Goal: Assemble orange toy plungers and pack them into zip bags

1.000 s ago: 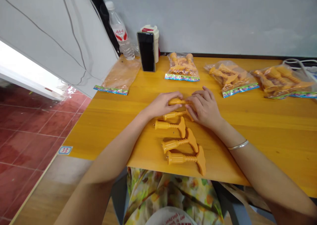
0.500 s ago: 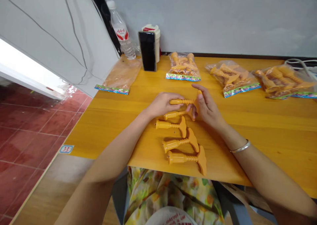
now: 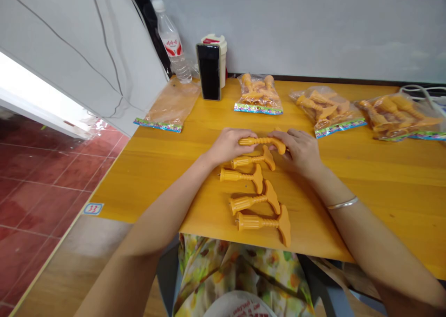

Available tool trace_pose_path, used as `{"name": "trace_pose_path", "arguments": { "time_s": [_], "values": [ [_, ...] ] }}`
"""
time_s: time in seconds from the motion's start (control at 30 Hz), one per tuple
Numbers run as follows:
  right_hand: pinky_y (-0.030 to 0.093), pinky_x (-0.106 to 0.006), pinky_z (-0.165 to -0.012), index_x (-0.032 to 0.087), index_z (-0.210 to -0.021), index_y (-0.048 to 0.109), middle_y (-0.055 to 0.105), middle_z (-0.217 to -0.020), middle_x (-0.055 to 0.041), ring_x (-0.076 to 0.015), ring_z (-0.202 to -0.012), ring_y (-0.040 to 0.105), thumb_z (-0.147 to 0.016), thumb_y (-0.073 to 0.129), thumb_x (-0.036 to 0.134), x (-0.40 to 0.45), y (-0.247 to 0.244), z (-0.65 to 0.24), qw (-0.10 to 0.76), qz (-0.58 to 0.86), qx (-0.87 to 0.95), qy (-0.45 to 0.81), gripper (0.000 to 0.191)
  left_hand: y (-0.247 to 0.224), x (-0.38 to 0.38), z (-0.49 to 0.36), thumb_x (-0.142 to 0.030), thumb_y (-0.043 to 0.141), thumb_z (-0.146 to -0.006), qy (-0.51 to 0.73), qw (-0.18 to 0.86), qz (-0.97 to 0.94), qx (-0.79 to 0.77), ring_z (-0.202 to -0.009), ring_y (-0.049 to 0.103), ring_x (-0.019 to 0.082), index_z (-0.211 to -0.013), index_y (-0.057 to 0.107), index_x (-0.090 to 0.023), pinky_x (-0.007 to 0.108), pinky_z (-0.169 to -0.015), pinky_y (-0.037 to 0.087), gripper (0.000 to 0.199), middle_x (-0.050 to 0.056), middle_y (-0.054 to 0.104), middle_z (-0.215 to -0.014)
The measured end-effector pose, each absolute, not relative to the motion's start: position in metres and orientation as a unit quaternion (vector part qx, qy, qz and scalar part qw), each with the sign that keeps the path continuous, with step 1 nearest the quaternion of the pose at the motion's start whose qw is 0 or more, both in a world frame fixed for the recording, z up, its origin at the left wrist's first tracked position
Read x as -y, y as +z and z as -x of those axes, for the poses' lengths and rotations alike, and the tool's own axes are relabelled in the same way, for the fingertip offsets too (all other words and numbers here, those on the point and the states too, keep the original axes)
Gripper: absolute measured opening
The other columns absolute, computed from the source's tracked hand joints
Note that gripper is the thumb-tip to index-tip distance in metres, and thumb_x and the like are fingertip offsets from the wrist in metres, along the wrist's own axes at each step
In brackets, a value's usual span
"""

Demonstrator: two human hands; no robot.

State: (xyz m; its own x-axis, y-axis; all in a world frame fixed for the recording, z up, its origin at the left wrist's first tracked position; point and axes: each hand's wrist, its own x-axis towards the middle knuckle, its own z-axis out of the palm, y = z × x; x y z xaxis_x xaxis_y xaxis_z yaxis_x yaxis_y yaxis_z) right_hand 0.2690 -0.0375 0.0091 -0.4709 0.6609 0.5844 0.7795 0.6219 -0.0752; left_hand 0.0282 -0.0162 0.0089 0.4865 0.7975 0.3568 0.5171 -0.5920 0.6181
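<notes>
My left hand [image 3: 232,145] is closed around the ribbed end of an orange T-handled piece [image 3: 261,141]. My right hand [image 3: 302,150] has its fingers curled on the curved crossbar of that same piece. Below it, towards me, several similar orange pieces lie in a column on the wooden table: one [image 3: 254,161] just under my hands, another [image 3: 240,175], a third [image 3: 254,202], and the nearest [image 3: 264,222] by the table's front edge. Their crossbars all point right.
Bags of orange pieces [image 3: 258,95] [image 3: 327,108] [image 3: 399,114] lie along the back. At back left are a flat clear bag [image 3: 173,104], a water bottle [image 3: 174,47], a phone [image 3: 209,73] and a white cup [image 3: 223,59]. White cables [image 3: 418,89] lie at back right.
My right hand has turned over, its fingers now curled over the crossbar from the right. The crossbar of the held piece has tilted, and the piece below is more exposed.
</notes>
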Motion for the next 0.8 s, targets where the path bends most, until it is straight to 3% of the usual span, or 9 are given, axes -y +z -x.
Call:
{"name": "trace_pose_path", "arguments": {
  "time_s": [0.13, 0.23, 0.37, 0.63, 0.8],
  "values": [
    [0.038, -0.032, -0.055, 0.021, -0.086, 0.072, 0.059, -0.06, -0.004, -0.0179, -0.057, 0.053, -0.098, 0.041, 0.068, 0.04, 0.009, -0.265, 0.346, 0.447, 0.825, 0.008, 0.057, 0.003, 0.013, -0.026, -0.036, 0.064, -0.091, 0.325, 0.144, -0.86, -0.367, -0.086, 0.073, 0.018, -0.104, 0.077, -0.022, 0.027, -0.08, 0.053, 0.023, 0.005, 0.079, -0.099],
    [0.034, -0.031, -0.05, 0.022, -0.063, 0.062, 0.051, -0.051, -0.0011, -0.0146, -0.049, 0.047, -0.096, 0.038, 0.073, 0.049, 0.016, -0.253, 0.375, 0.495, 0.761, 0.187, 0.066, -0.001, 0.011, -0.026, -0.041, 0.06, -0.095, 0.332, 0.084, -0.879, -0.333, -0.085, 0.073, 0.018, -0.107, 0.076, -0.022, 0.028, -0.078, 0.052, 0.028, 0.006, 0.079, -0.1],
    [0.029, -0.031, -0.046, 0.022, -0.055, 0.054, 0.042, -0.045, 0.0013, -0.0122, -0.043, 0.039, -0.092, 0.037, 0.079, 0.057, 0.024, -0.239, 0.366, 0.538, 0.664, 0.369, 0.07, -0.002, 0.01, -0.025, -0.047, 0.054, -0.099, 0.334, 0.035, -0.889, -0.31, -0.084, 0.071, 0.018, -0.108, 0.075, -0.023, 0.028, -0.074, 0.05, 0.033, 0.007, 0.078, -0.098],
    [0.036, -0.032, -0.053, 0.023, -0.069, 0.067, 0.05, -0.051, -0.0005, -0.0158, -0.051, 0.048, -0.083, 0.03, 0.091, 0.024, -0.006, -0.273, 0.391, 0.588, 0.655, 0.269, 0.078, -0.004, -0.014, -0.002, -0.042, 0.065, -0.091, 0.289, 0.06, -0.852, -0.432, -0.094, 0.063, 0.022, -0.102, 0.077, -0.022, 0.035, -0.088, 0.049, 0.026, 0.006, 0.069, -0.094],
    [0.042, -0.033, -0.058, 0.023, -0.074, 0.069, 0.056, -0.054, -0.0021, -0.0182, -0.054, 0.054, -0.085, 0.03, 0.09, 0.01, -0.016, -0.29, 0.41, 0.606, 0.638, 0.239, 0.078, -0.011, -0.015, 0.002, -0.041, 0.07, -0.087, 0.234, 0.151, -0.83, -0.483, -0.1, 0.064, 0.024, -0.104, 0.077, -0.022, 0.037, -0.094, 0.05, 0.026, 0.007, 0.064, -0.1]
  ]
}}
